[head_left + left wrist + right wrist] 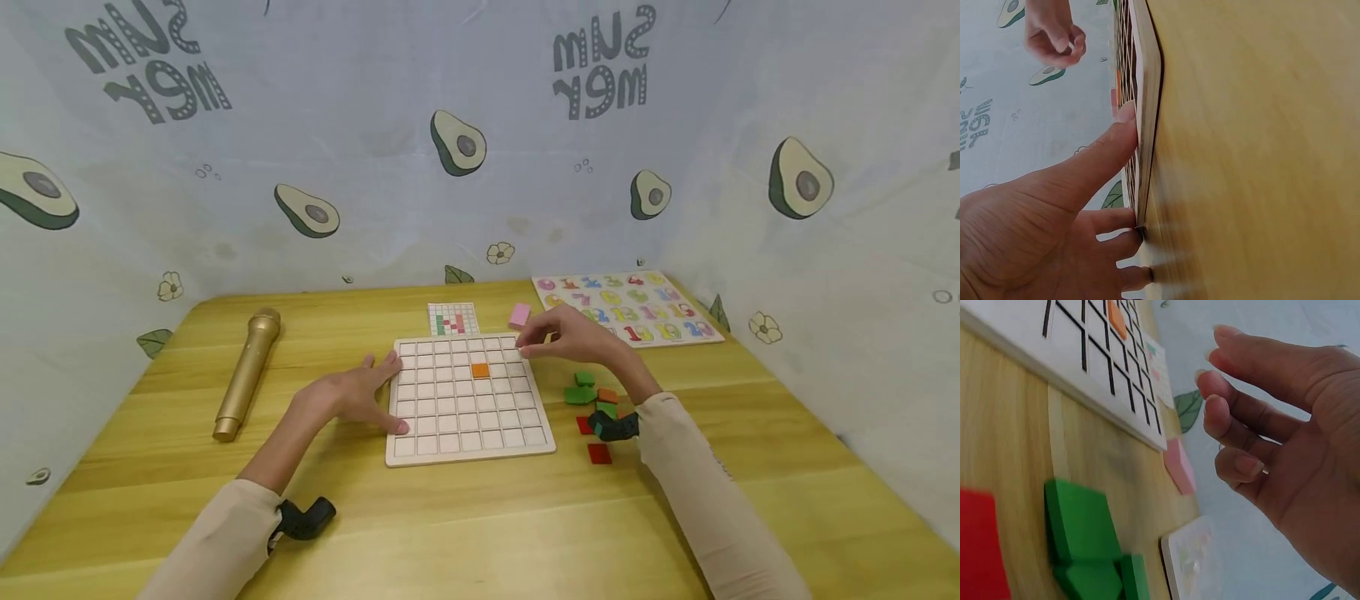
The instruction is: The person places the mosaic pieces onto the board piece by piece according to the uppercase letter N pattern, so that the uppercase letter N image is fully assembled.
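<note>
A white square grid board (468, 408) lies on the table, with one orange tile (480, 371) in a cell of its upper half. My left hand (352, 396) spreads along the board's left edge. In the left wrist view its thumb (1107, 150) rests on the top face while the other fingers touch the side. Over the far right corner hovers my right hand (570, 337), thumb and fingertips close together. Seen from the right wrist, its loosely bent fingers (1241, 419) hold nothing. Green tiles (579, 395) and red tiles (599, 453) lie near the right forearm.
Behind the board are a small patterned card (452, 318) and a pink block (520, 315). A colourful number board (637, 312) lies at the back right. A gold microphone (249, 375) lies at the left. A printed curtain (375, 167) hangs behind the table.
</note>
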`<state>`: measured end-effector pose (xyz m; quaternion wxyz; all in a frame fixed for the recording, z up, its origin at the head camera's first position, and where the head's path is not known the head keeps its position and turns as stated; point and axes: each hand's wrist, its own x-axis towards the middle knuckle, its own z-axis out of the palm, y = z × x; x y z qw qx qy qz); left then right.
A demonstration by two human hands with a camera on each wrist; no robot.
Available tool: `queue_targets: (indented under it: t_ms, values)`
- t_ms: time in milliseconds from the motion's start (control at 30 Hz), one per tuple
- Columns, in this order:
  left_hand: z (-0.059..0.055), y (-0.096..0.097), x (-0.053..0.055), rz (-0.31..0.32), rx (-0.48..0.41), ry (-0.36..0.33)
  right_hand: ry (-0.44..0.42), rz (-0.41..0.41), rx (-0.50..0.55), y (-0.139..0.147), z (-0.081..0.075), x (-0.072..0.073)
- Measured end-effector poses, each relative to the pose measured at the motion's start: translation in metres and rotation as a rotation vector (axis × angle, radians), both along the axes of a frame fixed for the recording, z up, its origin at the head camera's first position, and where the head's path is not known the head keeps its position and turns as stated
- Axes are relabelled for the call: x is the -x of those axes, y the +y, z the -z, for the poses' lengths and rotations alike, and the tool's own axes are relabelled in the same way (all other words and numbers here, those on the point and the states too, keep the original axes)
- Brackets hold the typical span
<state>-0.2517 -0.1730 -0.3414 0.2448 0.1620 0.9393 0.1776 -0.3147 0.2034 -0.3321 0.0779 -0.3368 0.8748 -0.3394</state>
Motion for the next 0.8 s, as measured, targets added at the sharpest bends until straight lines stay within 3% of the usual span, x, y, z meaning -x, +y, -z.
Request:
queue_targets:
  t_ms: [367,600,800]
  values:
    - [0.000,0.000,-0.001,0.001,0.003,0.002,-0.140,-0.017,-0.024,0.063,0.007,-0.010]
    - [-0.002,0.000,-0.002,-0.004,0.013,0.005,-0.188,-0.046,-0.008,0.088,0.013,-0.008]
    - [0.001,-0.001,-0.001,-0.013,0.000,0.003,-0.248,-0.021,-0.028,0.104,0.018,-0.005]
